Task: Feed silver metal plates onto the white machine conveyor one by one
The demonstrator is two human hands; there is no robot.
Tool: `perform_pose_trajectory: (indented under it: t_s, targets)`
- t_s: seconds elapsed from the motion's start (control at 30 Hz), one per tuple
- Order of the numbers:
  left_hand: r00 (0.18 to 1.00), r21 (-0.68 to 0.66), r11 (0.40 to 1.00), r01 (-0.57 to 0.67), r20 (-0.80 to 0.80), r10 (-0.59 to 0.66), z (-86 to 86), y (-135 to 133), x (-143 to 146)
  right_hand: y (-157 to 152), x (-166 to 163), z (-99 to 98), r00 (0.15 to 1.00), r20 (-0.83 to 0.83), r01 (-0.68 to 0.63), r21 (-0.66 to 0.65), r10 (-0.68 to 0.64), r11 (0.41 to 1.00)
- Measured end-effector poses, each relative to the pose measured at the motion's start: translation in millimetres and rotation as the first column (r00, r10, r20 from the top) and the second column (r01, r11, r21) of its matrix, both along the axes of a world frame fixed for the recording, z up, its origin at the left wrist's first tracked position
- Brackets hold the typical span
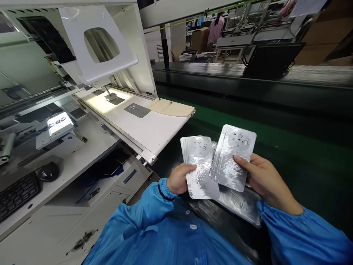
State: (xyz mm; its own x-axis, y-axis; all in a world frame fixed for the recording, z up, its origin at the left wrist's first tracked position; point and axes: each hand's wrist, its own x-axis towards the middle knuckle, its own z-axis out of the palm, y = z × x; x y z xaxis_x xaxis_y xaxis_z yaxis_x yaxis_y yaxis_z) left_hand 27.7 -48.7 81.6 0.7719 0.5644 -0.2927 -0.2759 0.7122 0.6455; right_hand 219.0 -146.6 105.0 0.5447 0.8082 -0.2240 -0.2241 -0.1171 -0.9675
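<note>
My left hand (pixel 179 178) grips a stack of shiny silver plates (pixel 200 165) with small punched holes near the top. My right hand (pixel 261 176) holds a single silver plate (pixel 233 156) of the same kind, thumb on its face, tilted and overlapping the stack's right edge. More silver plates (pixel 239 204) lie flat below both hands on the dark surface. Both arms wear blue sleeves.
A white machine stands at left with a flat white bed (pixel 143 125) carrying a grey plate (pixel 137 110) and a beige pad (pixel 171 107). A keyboard (pixel 16 195) and mouse (pixel 48 171) sit lower left. A green conveyor belt (pixel 289 147) runs on the right. A person in pink stands far back.
</note>
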Motion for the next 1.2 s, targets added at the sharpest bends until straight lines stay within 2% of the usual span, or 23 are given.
perform_pose_trajectory:
  t_s: [0.07, 0.23, 0.3, 0.4, 0.5, 0.57, 0.73, 0.8, 0.87, 0.97, 1.03, 1.13, 1.2]
  targets:
    - [1.000, 0.033, 0.999, -0.006, -0.018, 0.007, 2.2, 0.3, -0.6, -0.6, 1.8, 2.0, 1.000, -0.013, -0.014, 0.000, 0.014, 1.000]
    - [0.998, 0.107, 0.994, -0.027, -0.054, 0.033, 6.8, -4.7, 4.9, 1.3, -20.7, 4.1, 0.978, 0.020, -0.205, -0.030, 0.206, 0.978]
    - [0.998, 0.083, 0.996, -0.037, -0.045, 0.041, 5.3, -5.6, 6.6, 1.1, -23.1, 3.7, 0.985, 0.041, -0.168, -0.020, 0.168, 0.986]
    - [0.999, 0.035, 0.999, -0.036, -0.026, 0.036, 3.2, -4.3, 5.6, -1.3, -10.5, 3.3, 0.998, 0.062, -0.013, -0.009, 0.013, 1.000]
    - [0.998, 0.069, 0.996, -0.047, -0.044, 0.051, 5.0, -2.5, 3.0, -3.5, 3.4, 3.9, 0.997, 0.054, 0.057, -0.028, -0.055, 0.998]
    - [0.996, 0.104, 0.993, -0.054, -0.071, 0.061, 7.4, -2.8, 2.8, -3.3, 2.7, 4.1, 0.999, 0.045, 0.017, -0.030, -0.016, 0.999]
    - [0.997, 0.149, 0.989, -0.024, -0.073, 0.036, 6.2, -6.0, 8.0, -0.6, -20.8, 3.7, 0.983, -0.013, -0.181, -0.023, 0.181, 0.983]
    - [0.999, 0.114, 0.993, 0.000, -0.044, 0.005, 2.5, -5.5, 8.6, -1.8, -21.4, 5.7, 0.990, 0.010, -0.139, -0.014, 0.139, 0.990]
    - [1.000, 0.084, 0.996, 0.005, -0.025, -0.003, -0.1, -4.0, 7.0, -4.5, -13.8, 9.7, 0.997, 0.063, -0.032, -0.006, 0.033, 0.999]
    - [1.000, 0.106, 0.994, 0.003, -0.031, 0.000, 1.3, -2.0, 3.4, -7.7, -0.8, 16.1, 0.993, 0.102, 0.056, -0.016, -0.055, 0.998]
    - [0.999, 0.142, 0.990, 0.021, -0.053, -0.014, 4.8, -2.1, 2.5, -7.4, -0.3, 17.2, 0.996, 0.084, 0.033, -0.018, -0.031, 0.999]
    - [0.997, 0.198, 0.980, 0.009, -0.077, 0.006, 7.5, -3.9, 4.6, -4.7, -10.2, 13.9, 0.996, 0.040, -0.081, -0.021, 0.082, 0.996]
    - [0.998, 0.188, 0.982, -0.006, -0.064, 0.018, 6.0, -4.5, 6.1, -3.9, -14.9, 11.7, 0.992, 0.037, -0.117, -0.016, 0.117, 0.993]
